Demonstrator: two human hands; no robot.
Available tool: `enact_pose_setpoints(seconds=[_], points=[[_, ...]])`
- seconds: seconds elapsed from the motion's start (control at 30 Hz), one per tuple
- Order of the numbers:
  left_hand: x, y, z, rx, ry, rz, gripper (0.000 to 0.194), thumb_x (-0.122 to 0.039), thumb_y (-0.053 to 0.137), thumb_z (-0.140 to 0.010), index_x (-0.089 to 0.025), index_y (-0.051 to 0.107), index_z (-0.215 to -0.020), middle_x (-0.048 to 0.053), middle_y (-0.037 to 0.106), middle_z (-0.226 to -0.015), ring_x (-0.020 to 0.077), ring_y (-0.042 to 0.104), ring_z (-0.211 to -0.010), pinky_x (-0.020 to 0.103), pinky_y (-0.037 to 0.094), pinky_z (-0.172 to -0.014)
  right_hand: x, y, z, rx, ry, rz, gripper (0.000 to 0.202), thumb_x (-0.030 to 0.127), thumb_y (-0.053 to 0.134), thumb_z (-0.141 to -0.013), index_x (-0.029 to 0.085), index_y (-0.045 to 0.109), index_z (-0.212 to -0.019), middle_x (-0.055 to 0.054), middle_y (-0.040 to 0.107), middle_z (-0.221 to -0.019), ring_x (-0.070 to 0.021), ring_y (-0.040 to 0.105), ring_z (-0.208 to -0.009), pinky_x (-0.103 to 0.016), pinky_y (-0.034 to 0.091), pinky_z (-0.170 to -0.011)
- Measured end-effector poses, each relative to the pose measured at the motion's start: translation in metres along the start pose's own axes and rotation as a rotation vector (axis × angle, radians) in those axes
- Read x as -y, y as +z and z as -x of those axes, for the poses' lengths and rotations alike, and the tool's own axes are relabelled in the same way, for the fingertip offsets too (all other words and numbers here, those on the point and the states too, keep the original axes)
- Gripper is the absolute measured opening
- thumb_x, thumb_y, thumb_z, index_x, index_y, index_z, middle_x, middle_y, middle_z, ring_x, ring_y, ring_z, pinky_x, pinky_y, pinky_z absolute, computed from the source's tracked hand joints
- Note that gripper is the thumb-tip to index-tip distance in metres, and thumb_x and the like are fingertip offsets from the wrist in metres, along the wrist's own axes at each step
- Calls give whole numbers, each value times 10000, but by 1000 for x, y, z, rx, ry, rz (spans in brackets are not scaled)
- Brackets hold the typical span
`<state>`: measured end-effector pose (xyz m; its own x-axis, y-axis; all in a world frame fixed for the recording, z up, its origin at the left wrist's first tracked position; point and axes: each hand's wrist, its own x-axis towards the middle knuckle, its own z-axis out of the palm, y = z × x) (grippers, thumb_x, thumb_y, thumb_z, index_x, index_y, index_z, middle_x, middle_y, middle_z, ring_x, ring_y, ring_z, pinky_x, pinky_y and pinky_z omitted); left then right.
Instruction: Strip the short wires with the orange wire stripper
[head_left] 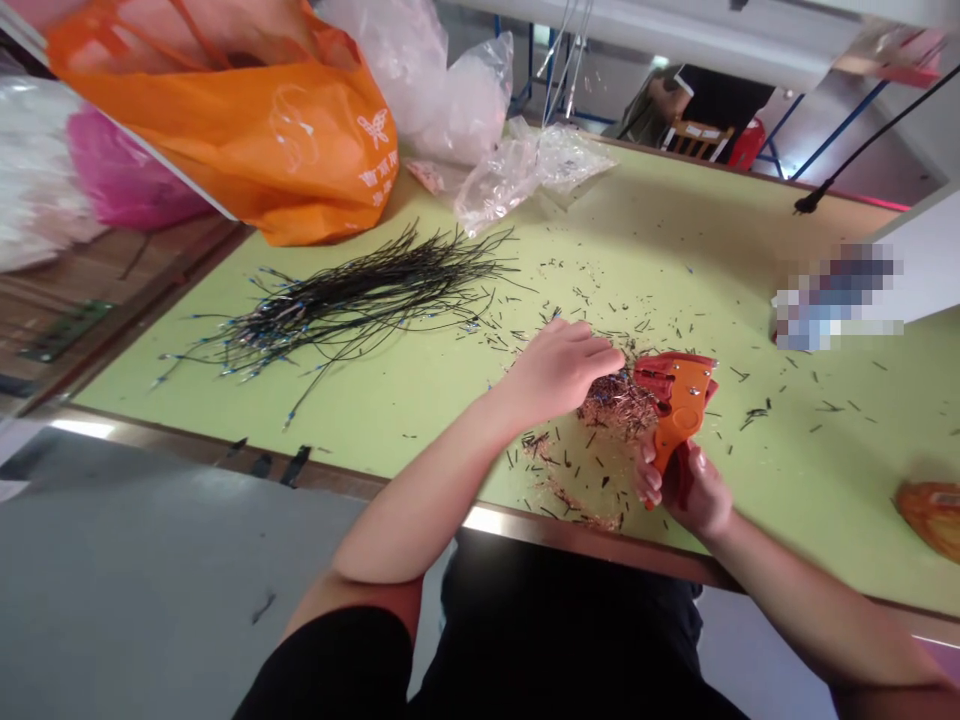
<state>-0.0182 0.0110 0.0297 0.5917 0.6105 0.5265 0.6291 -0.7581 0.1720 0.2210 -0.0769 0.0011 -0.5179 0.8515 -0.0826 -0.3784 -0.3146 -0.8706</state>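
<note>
My right hand [694,488] is wrapped around the handles of an orange and red wire stripper [684,405], its head pointing up and away from me. To the left of the tool, my left hand [566,365] is closed with the fingers pressed together; what it holds is hidden. A small dark piece with a bluish tip shows just behind its knuckles. Beneath and beside the fingers sits a heap of copper strands and dark wire scraps [619,405]. Further left, a loose bundle of black wires [360,290] with blue and silvery ends lies on the yellow-green tabletop [420,390].
An orange bag [315,130] and clear plastic bags [510,175] stand along the back left. Cut bits of black insulation [757,412] are scattered over the table. An orange object [930,515] lies at the right edge. Across the table, a person [705,100] is partly visible.
</note>
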Motion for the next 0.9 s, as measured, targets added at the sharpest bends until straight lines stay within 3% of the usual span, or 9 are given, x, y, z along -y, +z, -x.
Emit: enact_pose_setpoints(seconds=[0.17,0.53,0.9], points=[[2,1,0,-8,10,-3,370,111,461,-890,-226,606,-936,-1,617,-719,197,501,-784,367,353,-717,1,0,3,39,4,-36,495,704,699,-905,211,684,-946,30,520,-647,-107,417,-476,-253,418,-478],[1,0,-1,-20,26,21,309,59,488,-964,-220,611,-912,0,636,-733,194,509,-793,368,354,-716,1,0,7,36,31,-79,323,526,742,-947,207,698,-927,29,566,-647,-99,471,-461,-243,444,-487],[-1,-1,-3,-8,46,63,297,12,471,-1008,-217,598,-867,2,582,-690,192,496,-778,364,376,-717,1,-1,10,-67,39,-11,369,569,771,-904,214,672,-882,27,563,-610,-119,485,-457,-255,440,-463]])
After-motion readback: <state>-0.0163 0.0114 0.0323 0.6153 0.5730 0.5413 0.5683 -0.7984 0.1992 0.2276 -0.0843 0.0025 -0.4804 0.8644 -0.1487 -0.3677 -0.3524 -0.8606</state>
